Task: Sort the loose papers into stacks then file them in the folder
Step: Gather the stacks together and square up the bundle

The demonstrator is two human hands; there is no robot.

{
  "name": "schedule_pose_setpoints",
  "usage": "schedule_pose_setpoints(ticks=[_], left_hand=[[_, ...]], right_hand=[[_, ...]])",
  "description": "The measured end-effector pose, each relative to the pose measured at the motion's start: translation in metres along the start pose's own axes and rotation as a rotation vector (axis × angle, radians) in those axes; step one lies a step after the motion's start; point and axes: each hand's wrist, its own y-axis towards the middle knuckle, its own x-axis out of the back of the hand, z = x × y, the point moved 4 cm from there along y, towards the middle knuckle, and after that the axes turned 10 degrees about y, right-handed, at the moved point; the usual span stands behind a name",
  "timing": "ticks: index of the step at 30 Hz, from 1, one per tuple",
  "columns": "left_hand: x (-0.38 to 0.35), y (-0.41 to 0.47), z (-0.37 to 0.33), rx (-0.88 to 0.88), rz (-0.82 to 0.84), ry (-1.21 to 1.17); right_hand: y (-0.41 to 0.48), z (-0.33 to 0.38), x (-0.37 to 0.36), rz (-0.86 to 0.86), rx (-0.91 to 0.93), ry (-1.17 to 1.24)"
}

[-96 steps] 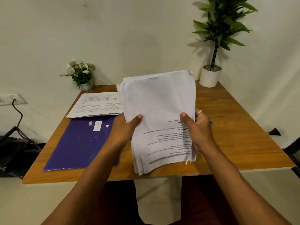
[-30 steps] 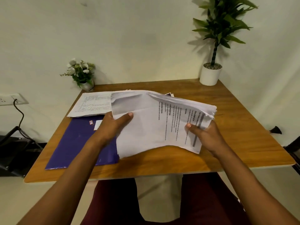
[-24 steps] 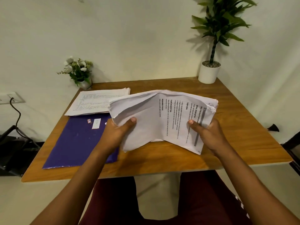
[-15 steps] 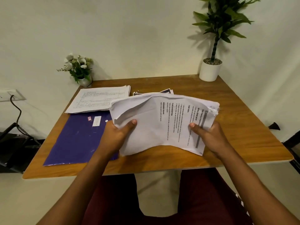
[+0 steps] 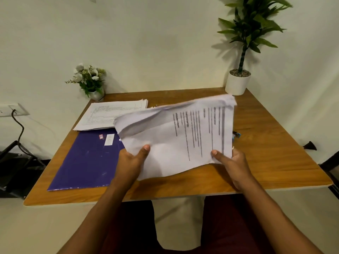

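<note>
A thick sheaf of white printed papers (image 5: pixel 179 136) is held above the middle of the wooden table (image 5: pixel 275 158), turned sideways with its text running vertically. My left hand (image 5: pixel 131 162) grips its near left corner, thumb on top. My right hand (image 5: pixel 233 162) grips the near right corner, thumb on top. The sheaf's far edge is tilted up. A purple folder (image 5: pixel 88 162) lies flat and closed on the table's left side, partly under the sheaf. A second stack of printed papers (image 5: pixel 110 114) lies at the far left, overlapping the folder's far edge.
A small white pot of flowers (image 5: pixel 89 81) stands at the far left corner and a tall green plant in a white pot (image 5: pixel 238 83) at the far right corner. A small blue-and-black object (image 5: pixel 236 134) peeks out right of the sheaf. A wall socket with cable (image 5: pixel 12 110) is left.
The sheaf, first held upright, was turned sideways and lowered; in the last half second both hands have raised it again, tilting its far edge up and shifting it slightly right.
</note>
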Motion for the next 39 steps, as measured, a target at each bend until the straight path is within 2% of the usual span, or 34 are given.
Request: schedule_pose_setpoints(ticks=[2,4,9,11,16,20,22,24,26,29,31,34,39], left_hand=[[-0.005,-0.003,-0.001,0.074,-0.060,-0.115],[-0.018,-0.009,-0.001,0.155,-0.095,-0.263],[-0.057,-0.033,-0.006,0.270,-0.183,-0.417],[-0.066,-0.037,-0.005,0.286,-0.210,-0.457],[-0.078,-0.048,0.001,0.276,-0.112,-0.462],[-0.061,-0.038,0.005,0.351,-0.053,-0.529],[-0.032,-0.018,0.002,0.367,-0.062,-0.471],[-0.001,0.007,-0.011,0.237,0.002,-0.295],[0.012,0.025,-0.035,0.074,0.160,-0.082],[-0.002,0.036,-0.065,-0.034,0.383,0.092],[-0.017,0.038,-0.082,-0.076,0.406,0.079],[-0.035,0.032,-0.092,-0.022,0.413,-0.055],[-0.057,0.009,-0.097,-0.149,0.391,0.086]], right_hand=[[0.000,0.000,-0.009,-0.029,-0.029,0.290],[-0.005,0.004,-0.029,0.021,-0.058,0.491],[-0.027,0.026,-0.093,0.235,0.010,0.632],[-0.032,0.034,-0.105,0.219,0.058,0.668],[-0.020,0.025,-0.097,-0.117,0.053,0.479],[-0.012,0.031,-0.082,-0.086,0.107,0.453],[-0.008,0.039,-0.068,-0.067,0.143,0.423],[-0.004,0.046,-0.055,-0.034,0.158,0.356],[0.000,0.052,-0.048,-0.003,0.164,0.262],[0.004,0.057,-0.049,0.004,0.154,0.083],[0.007,0.060,-0.052,-0.005,0.164,-0.033],[0.008,0.066,-0.053,-0.039,0.186,-0.123],[0.009,0.070,-0.051,-0.070,0.187,-0.257]])
